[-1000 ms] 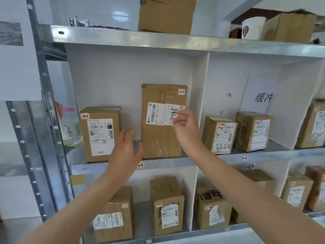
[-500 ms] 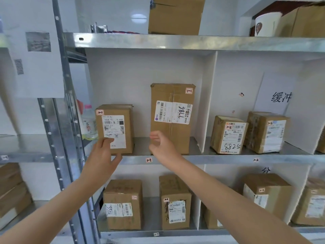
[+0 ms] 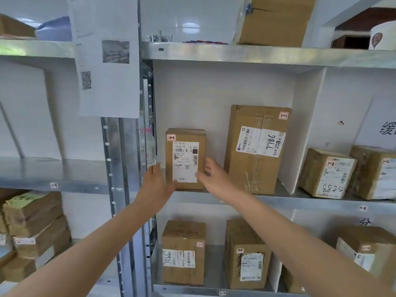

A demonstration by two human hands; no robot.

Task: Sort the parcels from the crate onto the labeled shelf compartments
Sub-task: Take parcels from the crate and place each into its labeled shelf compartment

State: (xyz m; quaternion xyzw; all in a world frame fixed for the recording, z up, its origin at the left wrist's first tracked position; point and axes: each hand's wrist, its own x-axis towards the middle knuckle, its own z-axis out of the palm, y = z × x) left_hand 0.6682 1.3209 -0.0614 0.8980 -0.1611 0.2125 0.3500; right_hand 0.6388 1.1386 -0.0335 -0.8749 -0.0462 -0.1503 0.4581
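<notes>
A small brown parcel [image 3: 185, 157] with a white label and a red "1" sticker stands upright on the metal shelf [image 3: 289, 201], in the left compartment. My left hand [image 3: 157, 183] lies against its lower left side with the fingers pointing up. At the parcel's lower right side is my right hand [image 3: 211, 176], thumb lying on the front label. A taller parcel [image 3: 255, 151] marked 7786 stands just right of it, next to the white divider [image 3: 300, 136].
Past the divider sit two smaller parcels [image 3: 327, 173]. More parcels [image 3: 183, 252] stand on the shelf below. A metal upright [image 3: 120, 189] with a hanging paper sheet [image 3: 107, 56] borders the compartment on the left. A stack of parcels [image 3: 32, 228] fills the lower left rack.
My right hand left the tall parcel's label and came down and left to the small parcel. My left hand rose onto its left side. The view has swung left and moved closer.
</notes>
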